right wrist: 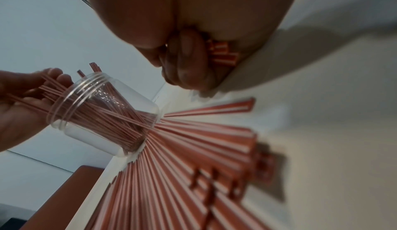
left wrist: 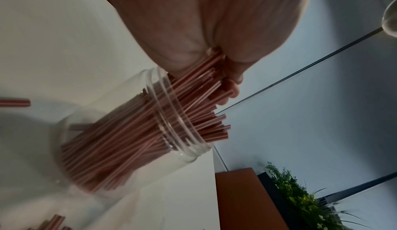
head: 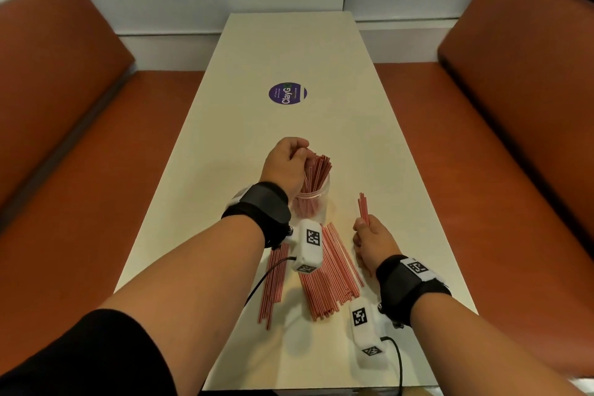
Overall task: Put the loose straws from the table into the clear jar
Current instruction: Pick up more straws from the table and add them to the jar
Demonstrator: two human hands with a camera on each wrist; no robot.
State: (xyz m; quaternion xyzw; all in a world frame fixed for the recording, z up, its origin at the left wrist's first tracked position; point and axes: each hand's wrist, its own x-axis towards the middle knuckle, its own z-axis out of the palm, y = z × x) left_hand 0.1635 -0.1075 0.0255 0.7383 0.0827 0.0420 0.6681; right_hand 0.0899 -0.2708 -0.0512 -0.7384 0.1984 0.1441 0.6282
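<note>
At a long cream-white table (head: 289,51) set between two rust-orange upholstered benches (head: 64,125), a person's left hand (head: 284,164) reaches over the clear round plastic jar with a threaded rim (head: 313,199), its fingers (left wrist: 233,87) curled round a bunch of thin red-and-white striped straws (left wrist: 201,69) whose lower ends are already inside the mouth, a hold that seems meant to steer the bunch down among the many straws already standing in the jar. The right hand (head: 374,243), just right of the jar, is clenched round a small upright bundle of the same striped straws (head: 363,207), apparently held ready as the following load. The jar stands near the middle of the table's width, and the loose striped straws still on the table (head: 328,276) fan out from its base toward the person, with a narrower row (head: 273,283) to their left under the left wrist. By the look of it the job is roughly half done. The jar is crowded on its right side, so fresh straws probably go in most easily where the left hand is working. There is open tabletop beyond the jar up to a round purple sticker (head: 287,92), and the right table edge lies well apart from the right hand, leaving room to swing the bundle across without sweeping straws off.
</note>
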